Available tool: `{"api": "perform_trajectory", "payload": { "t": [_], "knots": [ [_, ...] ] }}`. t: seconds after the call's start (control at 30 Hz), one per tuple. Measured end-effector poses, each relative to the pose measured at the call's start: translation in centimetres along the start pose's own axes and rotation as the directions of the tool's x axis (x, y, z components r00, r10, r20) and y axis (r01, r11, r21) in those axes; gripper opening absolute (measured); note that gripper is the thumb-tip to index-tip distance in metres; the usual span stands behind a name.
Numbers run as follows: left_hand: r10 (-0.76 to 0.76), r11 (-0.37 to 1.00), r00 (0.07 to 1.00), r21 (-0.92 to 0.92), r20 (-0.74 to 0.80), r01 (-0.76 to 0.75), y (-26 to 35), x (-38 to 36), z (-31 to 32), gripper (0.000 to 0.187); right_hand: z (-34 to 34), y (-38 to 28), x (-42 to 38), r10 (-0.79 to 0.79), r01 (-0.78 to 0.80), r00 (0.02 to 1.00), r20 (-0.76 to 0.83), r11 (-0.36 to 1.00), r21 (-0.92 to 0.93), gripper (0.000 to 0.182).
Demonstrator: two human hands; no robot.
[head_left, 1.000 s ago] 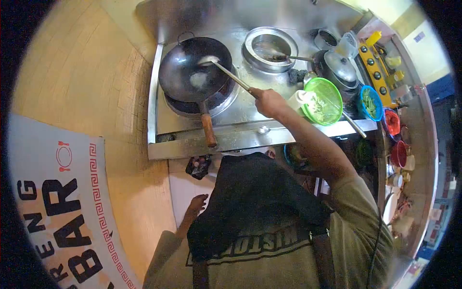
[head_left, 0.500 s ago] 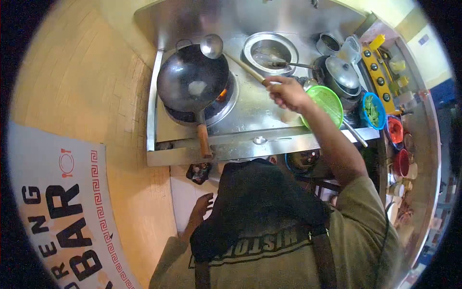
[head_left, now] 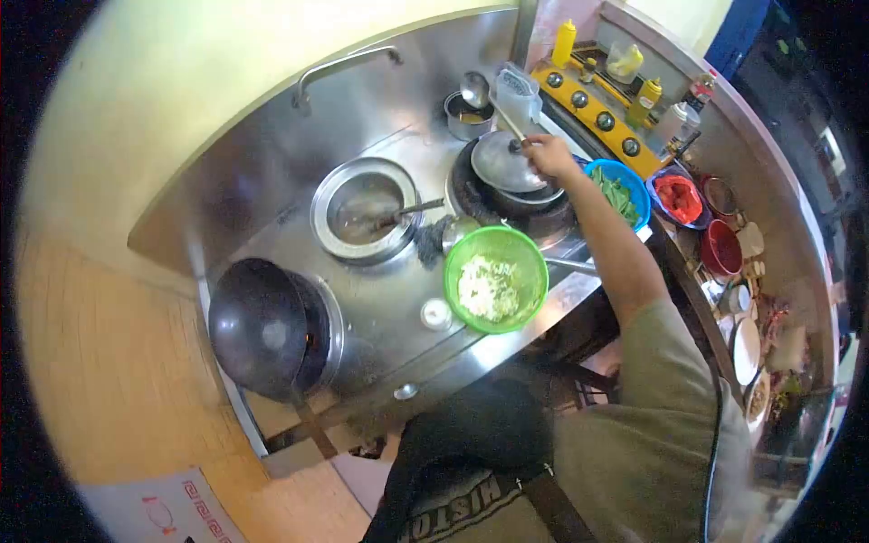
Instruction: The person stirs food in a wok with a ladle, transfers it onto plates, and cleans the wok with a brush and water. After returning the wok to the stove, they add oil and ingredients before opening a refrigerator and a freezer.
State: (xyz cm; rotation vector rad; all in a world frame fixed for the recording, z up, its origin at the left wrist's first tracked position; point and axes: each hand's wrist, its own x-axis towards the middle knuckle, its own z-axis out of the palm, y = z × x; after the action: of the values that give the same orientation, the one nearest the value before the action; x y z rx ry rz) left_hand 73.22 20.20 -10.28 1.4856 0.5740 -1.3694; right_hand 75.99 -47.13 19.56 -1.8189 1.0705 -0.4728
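My right hand (head_left: pixel 550 157) is closed round the handle of a long ladle (head_left: pixel 475 90). The ladle's bowl is over a small metal pot (head_left: pixel 469 116) with dark yellowish liquid. Just under the hand lies a domed lid (head_left: pixel 507 163) on a pan. My left hand is out of sight. A black wok (head_left: pixel 259 328) rests on the burner at the left. Nearer to me, a green bowl (head_left: pixel 539 288) holds white and pale green food.
A large metal basin (head_left: pixel 323 217) with a utensil in it stands mid-counter. To the right are a blue basket of green leaves (head_left: pixel 614 194), red bowls (head_left: pixel 720 248), and yellow bottles (head_left: pixel 564 43) by a yellow knobbed panel (head_left: pixel 593 118).
The view has turned to the right. My right hand has carried the ladle from beside the wok to the small pot. My left hand has dropped out of view.
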Motion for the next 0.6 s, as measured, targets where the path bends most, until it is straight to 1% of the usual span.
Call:
{"api": "perform_trajectory", "payload": {
  "t": [0.03,0.1,0.2,0.3,0.33,0.4,0.43,0.5,0.6],
  "knots": [
    [-0.003,1.000,1.000,0.003,-0.003,0.003,0.5,0.1,0.5,0.062,0.4,0.8,1.7,0.036,-0.035,0.999,-0.007,0.999,0.022,0.022],
    [-0.008,1.000,1.000,0.012,-0.024,0.008,1.7,-0.3,1.4,0.061,1.8,1.7,4.5,0.055,-0.055,0.996,-0.067,0.998,0.001,0.018],
    [-0.021,1.000,0.998,0.012,-0.055,0.022,2.6,-0.8,2.2,0.061,3.8,3.2,8.6,0.136,-0.140,0.989,-0.056,0.987,-0.073,0.019],
    [-0.030,1.000,0.996,0.004,-0.084,0.030,2.8,-1.5,2.5,0.060,5.4,4.8,12.4,0.101,-0.104,0.995,-0.024,0.960,-0.261,0.018],
    [-0.035,0.999,0.995,0.000,-0.091,0.035,2.7,-1.7,2.6,0.060,5.7,5.4,13.1,0.133,-0.134,0.991,-0.020,0.961,-0.241,0.017],
    [-0.036,0.999,0.994,-0.009,-0.100,0.035,2.8,-1.8,2.7,0.060,5.5,3.5,12.5,0.188,-0.187,0.982,-0.015,0.961,-0.202,0.016],
    [-0.038,0.999,0.994,-0.012,-0.104,0.037,2.7,-1.9,2.7,0.060,5.5,3.4,12.7,0.216,-0.214,0.976,0.013,0.974,-0.073,0.016],
    [-0.035,0.999,0.994,-0.023,-0.108,0.033,2.6,-2.2,2.8,0.059,5.4,4.0,13.7,0.258,-0.269,0.963,0.080,0.946,0.183,0.017],
    [-0.032,0.999,0.993,-0.039,-0.111,0.028,2.3,-2.2,3.0,0.059,5.2,5.0,14.6,0.214,-0.248,0.965,0.153,0.932,0.263,0.019]
  ]
}}
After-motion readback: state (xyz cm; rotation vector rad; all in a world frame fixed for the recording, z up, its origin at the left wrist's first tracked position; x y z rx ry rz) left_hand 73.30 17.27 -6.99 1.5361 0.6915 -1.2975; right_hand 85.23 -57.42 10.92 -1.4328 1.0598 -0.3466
